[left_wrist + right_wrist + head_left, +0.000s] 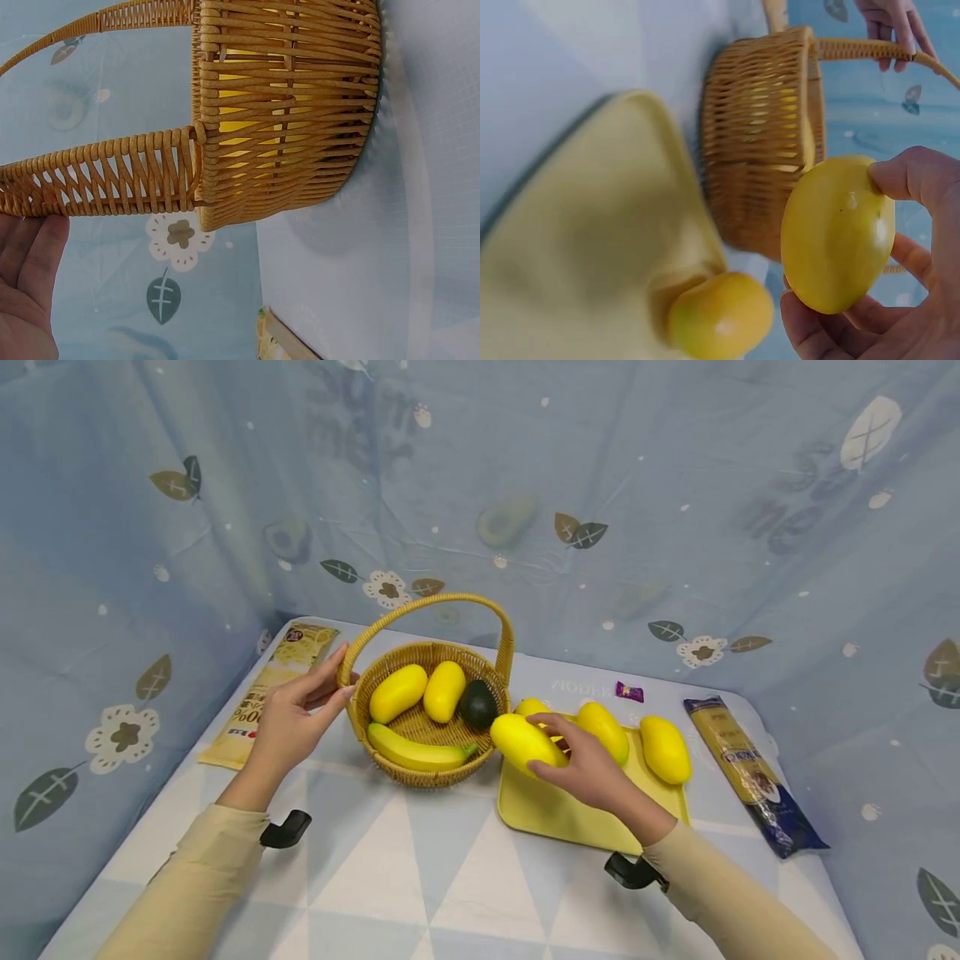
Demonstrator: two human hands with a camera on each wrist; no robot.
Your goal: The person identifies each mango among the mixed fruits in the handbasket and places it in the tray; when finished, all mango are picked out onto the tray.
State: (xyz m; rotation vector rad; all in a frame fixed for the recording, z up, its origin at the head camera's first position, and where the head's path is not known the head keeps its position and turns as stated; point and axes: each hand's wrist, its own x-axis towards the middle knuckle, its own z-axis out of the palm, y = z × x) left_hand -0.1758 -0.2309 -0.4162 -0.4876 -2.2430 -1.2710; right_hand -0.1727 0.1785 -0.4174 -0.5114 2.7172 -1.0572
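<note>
Only the head cam gets the banana (420, 752) inside the basket (408, 777) the left hand (296, 714) has pinched by its handle (507, 647), but the right wrist cam catches a tiny dark speck (841, 210) on that super shiny yellow mango (836, 244), gripped near the basket in the right hand (592, 768), thumb and fingers curled round it.

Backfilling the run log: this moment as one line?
right hand: grips yellow mango near basket | left hand: holds basket handle | basket contents: two mangoes, banana, avocado

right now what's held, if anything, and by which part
The right hand holds a mango by opposite sides. The left hand touches the basket handle low down; gripping can't be told.
</note>
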